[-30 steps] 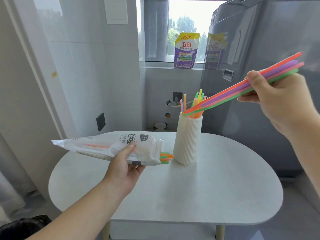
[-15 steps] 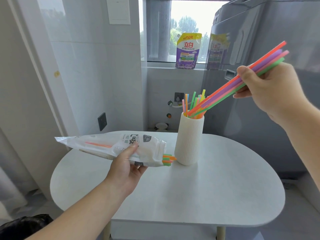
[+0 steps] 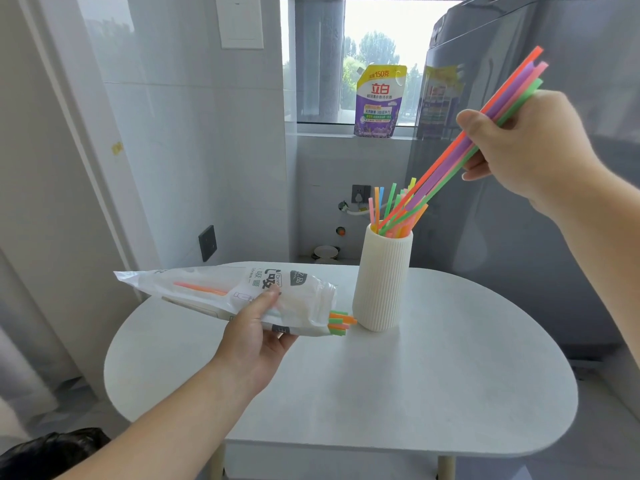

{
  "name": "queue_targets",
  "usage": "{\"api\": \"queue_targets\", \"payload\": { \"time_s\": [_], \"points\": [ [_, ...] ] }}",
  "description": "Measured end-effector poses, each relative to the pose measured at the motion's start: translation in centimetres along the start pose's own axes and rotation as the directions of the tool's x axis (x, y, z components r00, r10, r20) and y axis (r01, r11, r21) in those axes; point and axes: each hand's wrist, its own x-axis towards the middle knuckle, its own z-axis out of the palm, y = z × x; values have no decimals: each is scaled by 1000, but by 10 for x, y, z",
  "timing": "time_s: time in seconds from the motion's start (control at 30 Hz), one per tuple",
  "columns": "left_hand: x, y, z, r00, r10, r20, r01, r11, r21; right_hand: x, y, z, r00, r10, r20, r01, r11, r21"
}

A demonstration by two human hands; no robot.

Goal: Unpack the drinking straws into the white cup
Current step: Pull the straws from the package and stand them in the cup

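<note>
Drinking straws (image 3: 450, 158), a small bundle of orange, purple, pink and green, lie on a steep slant. Their long axis runs from upper right down to lower left, and the lower ends reach into the mouth of the white cup (image 3: 381, 285). The right hand (image 3: 526, 147) pinches the bundle near its upper end between thumb and curled fingers, well above the cup's rim.

The cup stands upright on the white table (image 3: 450, 375), with more loose straws (image 3: 390, 206) fanned out in it.

The left hand (image 3: 256, 337) grips the straw packet (image 3: 221, 289), thumb on top and fingers underneath, holding it just above the table. The packet lies nearly level with its open end pointing right. Short straw ends (image 3: 341, 322) in green and orange poke out just beside the cup's base.

A purple detergent pouch (image 3: 379, 102) stands on the window sill behind.
</note>
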Motion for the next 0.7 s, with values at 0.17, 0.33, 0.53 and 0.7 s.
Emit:
{"api": "queue_targets", "payload": {
  "time_s": [0.17,0.33,0.53,0.7],
  "points": [
    [0,-1,1,1000,-3,6,3,1000,4,3,-4,8,1000,5,8,-5,1000,9],
    [1,-1,0,1000,-1,3,0,1000,7,10,-10,11,999,12,46,-11,1000,-26],
    [1,-2,0,1000,0,4,0,1000,7,27,-24,21,993,25,115,-12,994,-112],
    [1,-3,0,1000,-18,3,18,1000,3,43,-39,34,975,58,216,-7,973,-230]
  ]
}}
